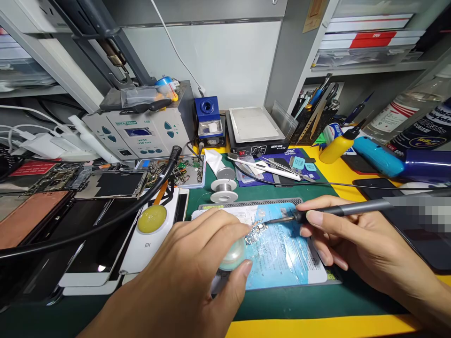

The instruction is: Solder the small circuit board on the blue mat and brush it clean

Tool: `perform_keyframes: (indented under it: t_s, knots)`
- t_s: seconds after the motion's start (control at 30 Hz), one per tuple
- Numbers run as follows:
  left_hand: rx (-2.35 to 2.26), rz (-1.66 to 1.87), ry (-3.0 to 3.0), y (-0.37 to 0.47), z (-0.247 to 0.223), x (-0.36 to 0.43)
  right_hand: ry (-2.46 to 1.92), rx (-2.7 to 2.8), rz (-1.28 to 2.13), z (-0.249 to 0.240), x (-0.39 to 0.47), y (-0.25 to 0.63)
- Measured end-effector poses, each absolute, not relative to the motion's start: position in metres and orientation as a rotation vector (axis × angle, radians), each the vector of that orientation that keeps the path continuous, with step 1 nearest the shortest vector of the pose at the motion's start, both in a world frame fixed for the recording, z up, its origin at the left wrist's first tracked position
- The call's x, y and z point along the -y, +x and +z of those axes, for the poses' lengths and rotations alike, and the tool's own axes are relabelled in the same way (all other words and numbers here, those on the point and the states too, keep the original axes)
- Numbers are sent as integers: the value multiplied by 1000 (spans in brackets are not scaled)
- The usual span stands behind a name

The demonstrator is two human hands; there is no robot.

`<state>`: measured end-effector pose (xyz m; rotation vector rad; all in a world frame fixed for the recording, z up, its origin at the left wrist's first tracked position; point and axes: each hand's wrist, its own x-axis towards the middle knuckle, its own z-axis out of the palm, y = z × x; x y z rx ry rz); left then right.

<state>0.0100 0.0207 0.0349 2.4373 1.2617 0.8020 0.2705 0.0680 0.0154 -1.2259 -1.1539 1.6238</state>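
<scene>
My right hand [338, 230] is closed round the dark handle of a soldering iron [362, 207], whose thin tip points left onto a small circuit board [256, 233]. The board lies on a blue and white printed sheet [282, 263]. My left hand [200, 253] is curled over a round, pale green glossy object [234, 256] at the board's left side, fingers on top and thumb at its near edge. One fingertip reaches the board's left edge. Part of the round object is hidden under the fingers.
A solder spool [224, 191] stands behind the sheet. Tweezers and a white brush [264, 168] lie farther back, before a hot plate [255, 124]. Phones and a white MI device [146, 244] lie left, crossed by a black hose [141, 203]. A yellow bottle [336, 148] stands right.
</scene>
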Motion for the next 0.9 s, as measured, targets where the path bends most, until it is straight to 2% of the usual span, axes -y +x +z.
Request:
perform_keyframes:
  t_s: [0.9]
  knots:
    - [-1246,814,2488,10,30,-20,-1293,1135,1562,14,-68,271]
